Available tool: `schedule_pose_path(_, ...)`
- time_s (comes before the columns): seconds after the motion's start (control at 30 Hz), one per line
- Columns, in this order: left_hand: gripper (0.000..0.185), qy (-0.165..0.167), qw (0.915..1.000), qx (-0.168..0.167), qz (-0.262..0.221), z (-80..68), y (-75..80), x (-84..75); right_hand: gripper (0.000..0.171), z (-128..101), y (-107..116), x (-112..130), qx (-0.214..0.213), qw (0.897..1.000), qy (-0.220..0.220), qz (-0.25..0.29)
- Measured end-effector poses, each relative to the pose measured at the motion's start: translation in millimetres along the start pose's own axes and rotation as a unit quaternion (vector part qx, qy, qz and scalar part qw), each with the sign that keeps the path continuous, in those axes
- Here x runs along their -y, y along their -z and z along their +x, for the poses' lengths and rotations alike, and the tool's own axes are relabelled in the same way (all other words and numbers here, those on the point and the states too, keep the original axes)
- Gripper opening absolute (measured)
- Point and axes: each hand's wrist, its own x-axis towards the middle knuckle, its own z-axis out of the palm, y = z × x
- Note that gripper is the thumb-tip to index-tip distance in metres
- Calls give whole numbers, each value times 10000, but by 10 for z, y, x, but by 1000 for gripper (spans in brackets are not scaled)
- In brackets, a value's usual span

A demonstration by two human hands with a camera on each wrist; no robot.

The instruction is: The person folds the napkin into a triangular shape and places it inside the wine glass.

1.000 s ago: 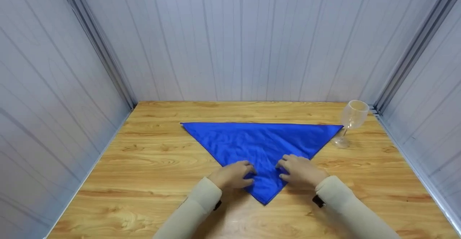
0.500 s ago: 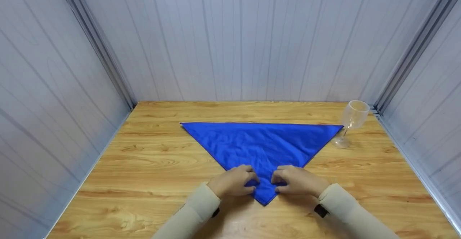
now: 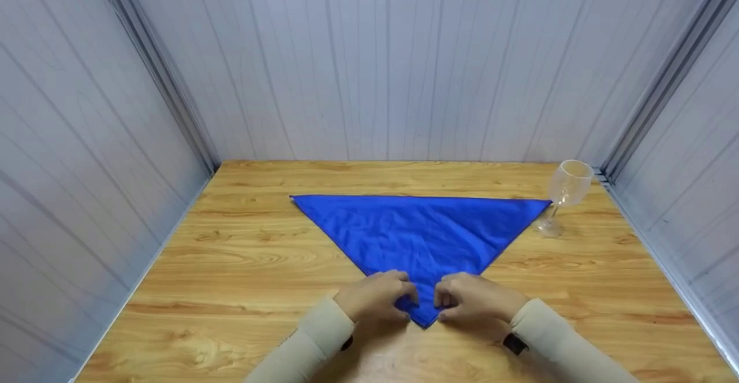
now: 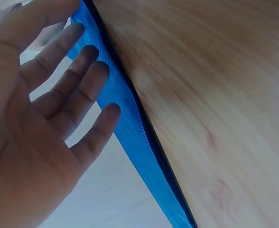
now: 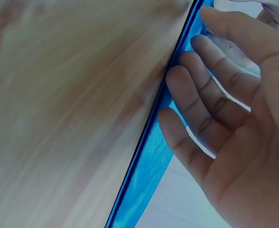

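Observation:
A blue cloth (image 3: 415, 233), folded into a triangle, lies flat on the wooden table with one point toward the person. My left hand (image 3: 378, 296) is at the left edge near that point, and my right hand (image 3: 476, 299) faces it at the right edge. In the left wrist view, gently bent fingers (image 4: 94, 88) overlap the cloth, and the thumb reaches its edge. The right wrist view has the fingertips (image 5: 177, 80) right at the hem, the thumb also near the edge. Neither hand has its fingers closed round the fabric.
A clear wine glass (image 3: 570, 183) stands upright at the back right, its foot close to the cloth's right corner. Pale panelled walls (image 3: 369, 65) enclose the wooden table (image 3: 231, 256) at the back and both sides.
Both hands have slid toward the person along the cloth's edges and drawn closer together near its front point. The cloth and the wine glass have stayed in place.

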Motion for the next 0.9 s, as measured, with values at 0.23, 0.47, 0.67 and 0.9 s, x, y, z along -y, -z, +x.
schedule_pose_path(0.23,23,47,10000,-20,80,41,-9,-38,17,10,-5,25,89,9998,-152,63)
schedule_pose_path(0.47,12,147,9987,29,488,93,-11,-139,18,10,-2,60,62,9997,-222,64)
schedule_pose_path(0.67,7,-160,9951,-212,951,122,-45,-155,16,13,-13,74,-70,9998,-188,-67)
schedule_pose_path(0.9,17,-353,9946,-305,928,141,-57,-134,14,25,-19,66,-125,9997,-202,-101)
